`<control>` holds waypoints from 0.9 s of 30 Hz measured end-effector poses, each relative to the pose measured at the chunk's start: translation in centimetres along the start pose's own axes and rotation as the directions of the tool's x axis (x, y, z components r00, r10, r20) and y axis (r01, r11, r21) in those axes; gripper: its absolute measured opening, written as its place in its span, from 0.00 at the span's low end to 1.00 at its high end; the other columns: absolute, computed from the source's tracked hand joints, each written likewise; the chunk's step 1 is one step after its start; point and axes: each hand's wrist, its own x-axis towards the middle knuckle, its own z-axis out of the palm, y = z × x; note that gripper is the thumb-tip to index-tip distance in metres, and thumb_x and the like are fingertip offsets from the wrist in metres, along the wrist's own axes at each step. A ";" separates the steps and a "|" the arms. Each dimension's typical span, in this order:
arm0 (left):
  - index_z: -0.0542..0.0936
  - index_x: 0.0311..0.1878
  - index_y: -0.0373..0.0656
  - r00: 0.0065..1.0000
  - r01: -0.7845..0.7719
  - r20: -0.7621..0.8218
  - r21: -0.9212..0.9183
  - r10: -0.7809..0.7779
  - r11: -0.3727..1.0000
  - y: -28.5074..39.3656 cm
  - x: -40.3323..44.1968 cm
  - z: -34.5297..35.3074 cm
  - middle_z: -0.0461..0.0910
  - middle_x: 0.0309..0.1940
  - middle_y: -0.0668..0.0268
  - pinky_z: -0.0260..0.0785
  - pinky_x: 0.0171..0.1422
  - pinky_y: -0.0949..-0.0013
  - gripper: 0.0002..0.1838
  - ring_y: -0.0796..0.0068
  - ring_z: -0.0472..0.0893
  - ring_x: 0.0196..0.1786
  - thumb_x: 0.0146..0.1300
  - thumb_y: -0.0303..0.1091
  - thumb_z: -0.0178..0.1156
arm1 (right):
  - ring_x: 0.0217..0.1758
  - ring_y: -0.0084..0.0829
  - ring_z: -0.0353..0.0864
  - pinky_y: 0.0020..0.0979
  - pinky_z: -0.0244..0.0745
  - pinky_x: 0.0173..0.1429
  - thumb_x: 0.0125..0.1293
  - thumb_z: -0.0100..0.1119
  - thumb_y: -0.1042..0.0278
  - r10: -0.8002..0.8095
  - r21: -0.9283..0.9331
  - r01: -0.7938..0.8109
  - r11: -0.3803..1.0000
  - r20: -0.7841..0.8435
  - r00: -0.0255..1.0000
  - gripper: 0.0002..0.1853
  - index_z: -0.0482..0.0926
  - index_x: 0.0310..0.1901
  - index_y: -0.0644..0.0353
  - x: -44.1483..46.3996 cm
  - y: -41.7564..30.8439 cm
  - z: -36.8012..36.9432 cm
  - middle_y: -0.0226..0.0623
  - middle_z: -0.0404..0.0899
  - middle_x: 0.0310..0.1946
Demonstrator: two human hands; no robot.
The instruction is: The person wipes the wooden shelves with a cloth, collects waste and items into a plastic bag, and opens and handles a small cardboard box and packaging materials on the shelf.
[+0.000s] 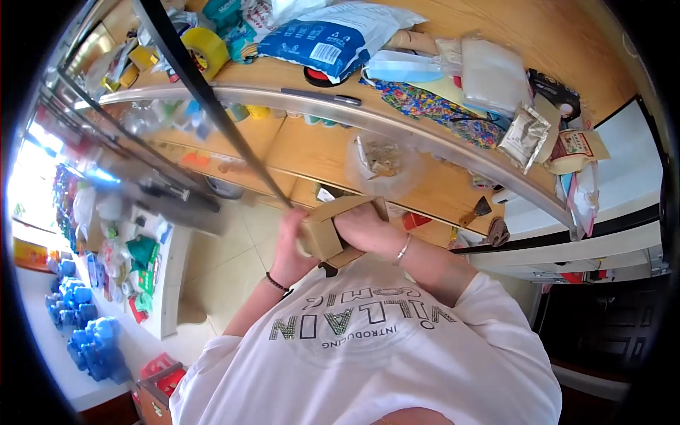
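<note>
A small open cardboard box [324, 238] is held in front of my chest. My left hand [289, 244] grips its left side, the thumb near the upper edge. My right hand [360, 225] reaches into the box opening, and the walls and flaps hide its fingers, so what they touch cannot be seen. Just beyond the box, on a wooden shelf, a clear plastic bag [386, 163] has something brownish inside.
Along the glass-edged upper shelf lie a blue-and-white package [319, 39], a pen [322, 97], yellow tape [205, 53] and a silver sachet [524, 138]. A dark metal post [212, 106] rises in front of the shelves. Blue bottles [99, 347] are at the left.
</note>
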 end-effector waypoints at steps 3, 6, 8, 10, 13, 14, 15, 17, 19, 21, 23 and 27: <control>0.64 0.58 0.42 0.999 0.037 0.036 0.018 -0.038 0.999 -1.0 -0.4 0.3 0.66 0.55 0.53 0.68 0.55 0.61 0.45 0.54 0.68 0.56 0.33 0.31 0.77 | 0.42 0.38 0.82 0.37 0.76 0.44 0.52 0.53 0.69 0.146 0.074 -0.161 0.984 0.173 0.974 0.10 0.82 0.34 0.59 0.0 -0.7 0.9 0.44 0.82 0.37; 0.64 0.59 0.41 0.994 0.100 0.046 0.007 -0.100 0.995 -1.3 -1.2 0.2 0.65 0.56 0.52 0.67 0.56 0.61 0.46 0.54 0.68 0.57 0.33 0.31 0.77 | 0.41 0.38 0.82 0.36 0.76 0.43 0.52 0.54 0.69 0.147 0.032 -0.163 0.986 0.283 0.948 0.07 0.82 0.29 0.57 -1.0 -1.7 -3.0 0.43 0.81 0.36; 0.61 0.61 0.44 0.995 0.085 0.041 0.064 -0.088 0.994 -2.1 -1.4 -0.1 0.63 0.55 0.61 0.71 0.58 0.63 0.47 0.66 0.69 0.58 0.34 0.28 0.77 | 0.36 0.37 0.81 0.35 0.75 0.40 0.50 0.56 0.68 0.114 0.077 -0.127 0.989 0.150 0.982 0.05 0.80 0.25 0.57 -2.3 -1.9 -5.3 0.38 0.80 0.31; 0.59 0.62 0.44 0.984 0.174 0.052 -0.056 -0.171 0.983 -2.7 -1.5 -0.5 0.64 0.55 0.61 0.70 0.60 0.63 0.49 0.68 0.70 0.58 0.35 0.27 0.77 | 0.31 0.36 0.79 0.37 0.74 0.39 0.49 0.59 0.70 0.091 0.186 -0.046 0.981 -0.239 0.967 0.03 0.77 0.26 0.58 -3.0 -1.6 -7.0 0.36 0.76 0.26; 0.54 0.65 0.44 0.963 0.263 0.111 -0.184 -0.246 0.947 -2.8 -1.4 -0.6 0.67 0.56 0.60 0.66 0.63 0.66 0.51 0.69 0.71 0.59 0.37 0.25 0.76 | 0.31 0.30 0.78 0.29 0.73 0.35 0.53 0.62 0.75 0.219 0.418 -0.064 0.906 -0.333 0.917 0.05 0.74 0.29 0.61 -3.1 -0.3 -7.7 0.33 0.78 0.29; 0.54 0.65 0.44 0.962 0.266 0.110 -0.187 -0.249 0.946 -2.9 -1.4 -0.5 0.67 0.56 0.60 0.66 0.63 0.66 0.51 0.69 0.71 0.59 0.37 0.25 0.76 | 0.31 0.30 0.78 0.29 0.73 0.35 0.53 0.62 0.75 0.218 0.417 -0.065 0.906 -0.330 0.919 0.05 0.74 0.29 0.61 -3.3 -0.2 -7.8 0.33 0.78 0.29; 0.56 0.64 0.42 0.955 0.292 0.116 -0.228 -0.271 0.929 -3.0 -1.4 -0.2 0.65 0.57 0.59 0.68 0.61 0.64 0.52 0.66 0.70 0.59 0.36 0.27 0.77 | 0.29 0.32 0.78 0.30 0.73 0.34 0.54 0.62 0.75 0.338 0.599 -0.159 0.785 -0.198 0.920 0.06 0.73 0.30 0.61 -3.5 -0.1 -8.0 0.36 0.78 0.27; 0.57 0.64 0.41 0.949 0.314 0.125 -0.274 -0.291 0.909 -3.3 -1.2 0.3 0.63 0.59 0.57 0.69 0.59 0.62 0.52 0.63 0.69 0.60 0.34 0.28 0.77 | 0.26 0.28 0.79 0.25 0.72 0.31 0.58 0.60 0.75 0.422 0.741 -0.230 0.631 -0.080 0.903 0.06 0.72 0.33 0.62 -3.8 0.3 -7.7 0.37 0.78 0.25; 0.55 0.65 0.41 0.951 0.309 0.140 -0.338 -0.277 0.889 -3.7 -1.4 0.4 0.63 0.60 0.57 0.69 0.59 0.62 0.53 0.64 0.69 0.60 0.35 0.28 0.77 | 0.26 0.25 0.77 0.24 0.71 0.31 0.59 0.59 0.75 0.498 0.802 -0.205 0.562 -0.130 0.857 0.06 0.71 0.34 0.63 -4.3 0.4 -7.3 0.36 0.77 0.25; 0.55 0.65 0.41 0.942 0.336 0.140 -0.353 -0.306 0.873 -3.9 -1.6 0.2 0.63 0.60 0.58 0.68 0.61 0.62 0.53 0.65 0.69 0.61 0.35 0.28 0.77 | 0.28 0.15 0.72 0.20 0.69 0.31 0.63 0.57 0.75 0.583 0.836 -0.134 0.532 -0.247 0.774 0.05 0.71 0.36 0.65 -4.8 1.1 -6.5 0.30 0.75 0.24; 0.54 0.65 0.41 0.935 0.354 0.136 -0.369 -0.327 0.859 -4.2 -1.9 -0.2 0.62 0.60 0.58 0.66 0.62 0.62 0.53 0.66 0.68 0.61 0.35 0.28 0.77 | 0.29 0.13 0.71 0.18 0.67 0.32 0.64 0.56 0.75 0.641 0.878 -0.137 0.459 -0.220 0.736 0.05 0.71 0.37 0.64 -5.2 1.5 -7.1 0.28 0.75 0.26; 0.54 0.64 0.41 0.967 0.226 -0.002 -0.457 -0.255 0.861 -3.9 -2.0 -0.7 0.62 0.60 0.60 0.58 0.67 0.65 0.48 0.68 0.64 0.63 0.40 0.23 0.73 | 0.31 0.11 0.70 0.15 0.65 0.33 0.66 0.54 0.72 0.724 0.933 -0.102 0.346 -0.197 0.661 0.04 0.71 0.39 0.62 -5.5 2.9 -8.1 0.25 0.74 0.28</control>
